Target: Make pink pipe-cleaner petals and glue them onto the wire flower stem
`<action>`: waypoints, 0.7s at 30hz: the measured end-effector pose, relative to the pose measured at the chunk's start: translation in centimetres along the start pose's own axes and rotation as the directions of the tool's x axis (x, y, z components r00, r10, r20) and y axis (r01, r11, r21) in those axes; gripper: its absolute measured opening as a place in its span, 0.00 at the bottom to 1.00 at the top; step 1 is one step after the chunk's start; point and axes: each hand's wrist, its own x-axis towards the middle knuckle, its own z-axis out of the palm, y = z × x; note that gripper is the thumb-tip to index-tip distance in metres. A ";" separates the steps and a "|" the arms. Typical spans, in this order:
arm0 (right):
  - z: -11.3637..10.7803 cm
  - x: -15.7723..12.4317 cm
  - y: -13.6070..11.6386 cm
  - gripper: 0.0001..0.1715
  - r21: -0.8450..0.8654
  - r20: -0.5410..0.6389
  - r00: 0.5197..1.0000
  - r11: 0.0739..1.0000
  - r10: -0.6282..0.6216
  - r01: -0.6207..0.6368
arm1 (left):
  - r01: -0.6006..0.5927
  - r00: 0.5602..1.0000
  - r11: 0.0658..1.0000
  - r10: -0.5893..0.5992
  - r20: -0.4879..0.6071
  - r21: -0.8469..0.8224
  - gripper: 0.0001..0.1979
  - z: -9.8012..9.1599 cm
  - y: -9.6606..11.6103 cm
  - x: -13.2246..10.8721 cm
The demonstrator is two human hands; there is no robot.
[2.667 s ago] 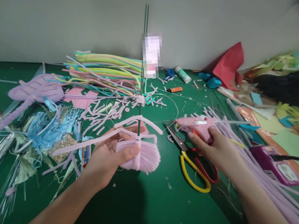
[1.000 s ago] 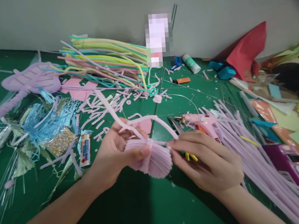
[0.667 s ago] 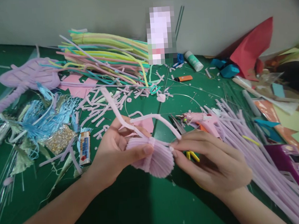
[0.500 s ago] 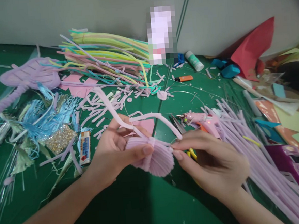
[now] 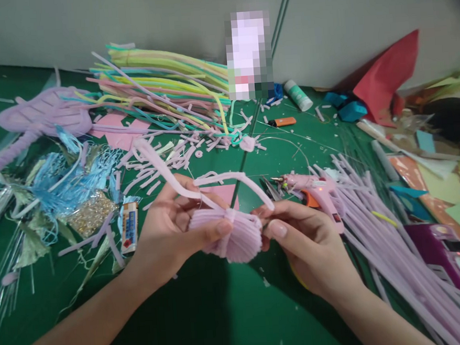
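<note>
In the head view, two hands are sharing one lilac pipe-cleaner fan above the green counter: the left hand is gripping it from nine o'clock, thumb pressing across its front, while the right hand, fingers curled, is pinching its three-o'clock edge. One pink glue gun is lying at two o'clock of the fan, and two green wires are rising toward one o'clock.
</note>
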 end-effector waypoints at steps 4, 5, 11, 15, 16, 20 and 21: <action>0.1 -0.2 0.2 0.08 -0.017 -0.008 0.999 0.999 -0.032 0.032 | 0.019 1.000 0.998 -0.017 -0.026 0.066 0.22 0.0 0.0 0.0; 0.1 -0.3 0.2 0.08 -0.030 -0.020 0.999 0.999 -0.041 0.040 | 0.026 0.999 0.997 -0.024 -0.024 0.077 0.22 0.0 0.0 0.0; 0.7 -0.2 0.0 0.11 -0.104 -0.062 0.998 0.994 -0.029 0.022 | 0.053 0.999 0.996 -0.053 -0.008 0.076 0.22 0.1 0.1 0.0; 0.9 -0.1 -0.1 0.10 -0.186 -0.088 0.995 0.982 -0.035 0.018 | 0.026 1.000 0.993 -0.025 -0.005 0.114 0.21 0.2 0.1 0.0; 0.9 -0.1 -0.2 0.11 -0.201 -0.089 0.996 0.980 -0.024 0.006 | 0.011 1.000 0.991 -0.011 0.002 0.130 0.21 0.2 0.1 0.0; 0.4 -0.2 -0.2 0.11 -0.213 -0.078 0.993 0.971 0.094 -0.108 | -0.045 0.999 0.981 0.042 0.019 0.189 0.19 0.3 0.0 -0.1; 0.2 -0.2 -0.1 0.11 -0.190 -0.062 0.988 0.970 0.140 -0.150 | -0.051 0.999 0.980 0.048 0.020 0.191 0.19 0.2 0.0 -0.1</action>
